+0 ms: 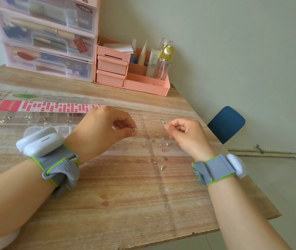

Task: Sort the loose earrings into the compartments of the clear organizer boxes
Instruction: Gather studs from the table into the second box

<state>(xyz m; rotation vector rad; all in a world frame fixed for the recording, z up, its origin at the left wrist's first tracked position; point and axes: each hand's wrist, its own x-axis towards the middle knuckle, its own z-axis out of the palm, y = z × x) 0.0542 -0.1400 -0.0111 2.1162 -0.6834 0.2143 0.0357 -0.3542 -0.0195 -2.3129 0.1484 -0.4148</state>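
Observation:
My left hand [105, 127] hovers over the wooden table, pinching a small silver earring [135, 129] between thumb and forefinger. To its right, my right hand [187, 134] is loosely curled with fingertips together; whether it holds anything is hidden. Between and below the hands lie several loose earrings [157, 145], mostly silver studs, with a red one [162, 150]. A single stud [162, 121] lies farther back. The clear organizer box [29, 120] lies to the left, partly behind my left wrist, with a few earrings in its compartments.
A pink and red sticker sheet [53, 106] lies behind the organizer. Clear stacked drawers [47, 37] and a pink desk organizer [125, 73] with bottles stand at the back. The table edge runs close on the right, with a blue chair [226, 123] beyond it.

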